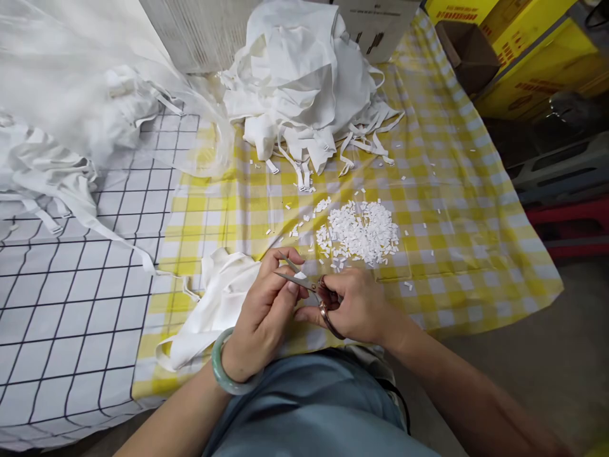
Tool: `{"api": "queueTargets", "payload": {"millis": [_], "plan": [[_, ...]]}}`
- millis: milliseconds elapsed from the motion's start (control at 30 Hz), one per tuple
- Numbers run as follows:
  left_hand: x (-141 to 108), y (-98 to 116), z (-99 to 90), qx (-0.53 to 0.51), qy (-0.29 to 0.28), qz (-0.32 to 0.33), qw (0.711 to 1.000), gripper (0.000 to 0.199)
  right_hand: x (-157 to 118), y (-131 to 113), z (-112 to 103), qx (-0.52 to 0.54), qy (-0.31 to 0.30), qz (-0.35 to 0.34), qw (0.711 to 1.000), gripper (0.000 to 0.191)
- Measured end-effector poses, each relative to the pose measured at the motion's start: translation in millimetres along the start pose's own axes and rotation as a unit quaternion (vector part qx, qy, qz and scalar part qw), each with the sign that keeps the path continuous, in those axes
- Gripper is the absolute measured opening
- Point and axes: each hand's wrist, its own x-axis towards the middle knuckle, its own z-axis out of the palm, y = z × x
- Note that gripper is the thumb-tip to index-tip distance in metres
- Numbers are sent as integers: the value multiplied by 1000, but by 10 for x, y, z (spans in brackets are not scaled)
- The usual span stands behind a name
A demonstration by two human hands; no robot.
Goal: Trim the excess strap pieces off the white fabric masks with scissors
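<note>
Around the handles of a pair of scissors [304, 281], my right hand [356, 304] is closed, and the blades stand apart, pointing left. My left hand [266, 308] is pinched closed beside the blades. A small white fabric end [299, 275] shows between its fingertips and the blades. Next to the left wrist lies a white strapped garment [228, 279] on the table; whether the pinched end belongs to it is hidden behind the hand. Just beyond the hands is a heap of small white cut pieces [364, 231].
A tall pile of white strapped garments [295, 82] stands at the back against a carton [200, 32]. More white garments [52, 165] lie at left, partly under clear plastic [71, 82]. Yellow boxes [528, 51] are off the right edge of the checked tablecloth [451, 266].
</note>
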Motion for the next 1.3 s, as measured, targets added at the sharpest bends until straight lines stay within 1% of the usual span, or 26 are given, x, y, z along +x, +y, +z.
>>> {"api": "queueTargets", "payload": {"millis": [133, 233, 300, 333, 367, 400, 467, 500, 533, 567, 600, 633, 667, 733, 800, 867, 933, 1000, 1067, 1100, 1133, 1167, 1200, 1233, 1267, 1300], "plan": [[85, -26, 91, 12, -29, -8, 999, 34, -74, 76, 12, 0, 10, 56, 998, 54], [153, -19, 141, 11, -59, -14, 998, 32, -146, 195, 10, 31, 28, 104, 994, 57], [131, 16, 87, 32, -82, -5, 996, 31, -191, 273, -30, 71, 48, 127, 988, 55], [84, 35, 22, 57, -90, 4, 994, 30, -202, 297, -59, 87, 66, 125, 986, 51], [10, 48, -66, 95, -86, 16, 992, 27, -199, 305, -88, 94, 88, 109, 986, 45], [-90, 49, -171, 149, -65, 32, 986, 22, -176, 293, -109, 90, 106, 80, 987, 42], [-352, 1, -399, 285, 21, 54, 957, 12, -69, 200, -90, 66, 112, -10, 991, 48], [-498, -48, -506, 350, 67, 52, 933, 20, 9, 119, -38, 54, 96, -62, 992, 54], [-641, -107, -600, 399, 96, 36, 911, 34, 96, 19, 44, 43, 68, -111, 991, 58], [-771, -169, -677, 426, 105, 10, 899, 46, 183, -95, 151, 33, 34, -153, 987, 59], [-880, -224, -739, 429, 95, -17, 898, 50, 264, -215, 271, 23, 2, -189, 982, 55], [-959, -261, -786, 412, 73, -37, 907, 46, 335, -334, 392, 17, -26, -217, 976, 45], [-1001, -272, -822, 384, 55, -45, 920, 37, 396, -447, 497, 16, -47, -234, 971, 35], [-962, -193, -880, 324, 47, -22, 944, 21, 499, -637, 610, 46, -62, -246, 966, 27], [-743, 23, -938, 289, 85, 33, 953, 15, 615, -778, 540, 104, -32, -241, 964, 26], [-343, 349, -996, 272, 141, 94, 947, 11, 793, -897, 273, 156, 41, -232, 959, 23], [224, 739, -1043, 254, 189, 155, 936, 8, 1061, -1028, -167, 186, 131, -231, 946, 18], [902, 1119, -1070, 221, 209, 219, 927, 4, 1417, -1173, -729, 185, 229, -240, 925, 15], [1574, 1395, -1070, 193, 234, 253, 919, 11, 1814, -1286, -1326, 137, 336, -239, 901, 16], [1859, 1463, -1054, 195, 244, 259, 914, 17, 2000, -1309, -1598, 106, 384, -226, 889, 16], [2084, 1473, -1029, 198, 251, 259, 912, 25, 2162, -1301, -1829, 69, 412, -201, 886, 17], [2235, 1423, -994, 203, 257, 255, 910, 31, 2287, -1259, -2000, 29, 430, -168, 887, 20], [2304, 1314, -954, 211, 258, 250, 909, 36, 2368, -1187, -2098, -10, 448, -144, 882, 24], [2292, 1158, -917, 221, 255, 242, 910, 37, 2398, -1091, -2117, -47, 460, -133, 877, 27], [2209, 966, -890, 233, 247, 232, 911, 35, 2378, -978, -2056, -76, 462, -127, 874, 30], [2070, 756, -886, 246, 238, 220, 914, 30, 2313, -857, -1926, -93, 454, -125, 877, 30]]}}
